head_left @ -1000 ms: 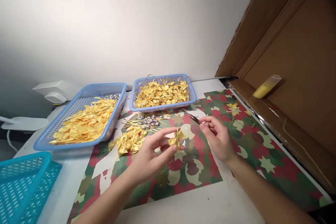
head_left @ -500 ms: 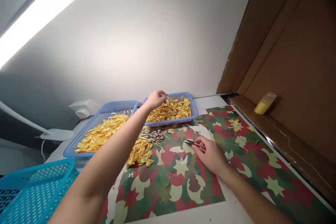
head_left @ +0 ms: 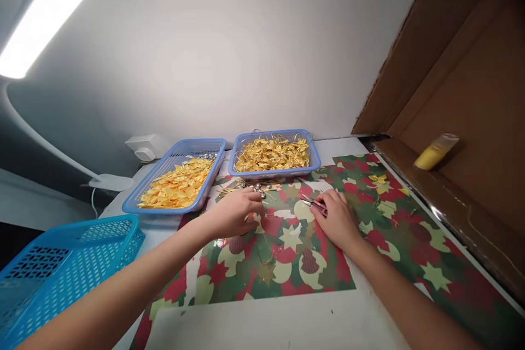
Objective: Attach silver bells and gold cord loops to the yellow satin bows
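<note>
My left hand [head_left: 238, 212] hovers low over the near left part of the patterned table cover, with fingers bent and apart. It hides most of the loose pile of yellow ribbon bows there; I see nothing held in it. Just behind it lie small silver bells [head_left: 259, 190] and gold twist ties [head_left: 240, 185]. My right hand [head_left: 337, 219] rests on the cover, closed around small pink-handled scissors [head_left: 319, 207] whose blades point left.
Behind, one blue basket [head_left: 270, 176] holds gold-tied yellow bows, another blue basket [head_left: 164, 210] yellow bows and bells. A turquoise basket [head_left: 110, 224] is at left, a lamp [head_left: 57, 16] above. A tube of yellow stuff [head_left: 435, 153] stands by cardboard [head_left: 471, 76].
My left hand has come back from the rear basket towards the near bow pile. My right hand keeps the scissors in about the same place. The view has shifted slightly.
</note>
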`<control>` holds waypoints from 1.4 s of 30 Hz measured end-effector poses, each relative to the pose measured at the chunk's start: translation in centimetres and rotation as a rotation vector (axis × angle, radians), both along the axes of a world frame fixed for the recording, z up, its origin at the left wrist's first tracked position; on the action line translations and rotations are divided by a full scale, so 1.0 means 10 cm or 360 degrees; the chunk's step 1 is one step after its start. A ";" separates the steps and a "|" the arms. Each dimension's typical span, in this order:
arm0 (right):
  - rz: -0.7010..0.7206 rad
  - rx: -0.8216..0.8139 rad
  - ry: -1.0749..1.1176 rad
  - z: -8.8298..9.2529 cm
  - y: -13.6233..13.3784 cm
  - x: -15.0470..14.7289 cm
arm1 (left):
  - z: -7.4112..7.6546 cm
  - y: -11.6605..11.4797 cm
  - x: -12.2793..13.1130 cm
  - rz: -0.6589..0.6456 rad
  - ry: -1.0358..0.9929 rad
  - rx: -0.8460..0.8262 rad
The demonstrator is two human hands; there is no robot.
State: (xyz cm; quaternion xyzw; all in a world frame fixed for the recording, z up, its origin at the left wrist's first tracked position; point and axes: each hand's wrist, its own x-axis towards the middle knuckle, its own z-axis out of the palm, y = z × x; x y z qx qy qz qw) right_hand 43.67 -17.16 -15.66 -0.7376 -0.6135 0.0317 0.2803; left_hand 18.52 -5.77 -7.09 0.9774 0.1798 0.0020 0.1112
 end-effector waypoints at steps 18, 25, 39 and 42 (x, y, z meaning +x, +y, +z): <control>0.1414 -0.0348 -0.0258 0.35 -0.06 -0.75 | -0.41 -0.79 -0.28 0.0163 -0.0113 -0.0005; 0.1389 -0.0465 -0.0314 0.45 -0.09 -0.71 | -0.53 -0.92 -0.39 0.0009 -0.0156 0.0155; 0.1060 -0.0488 -0.0567 0.75 -0.26 -0.03 | -0.53 -0.96 -0.39 0.0011 -0.0137 0.0345; 0.0989 -0.0455 -0.0457 0.81 -0.26 0.08 | -0.53 -0.95 -0.41 0.0056 -0.0164 0.0382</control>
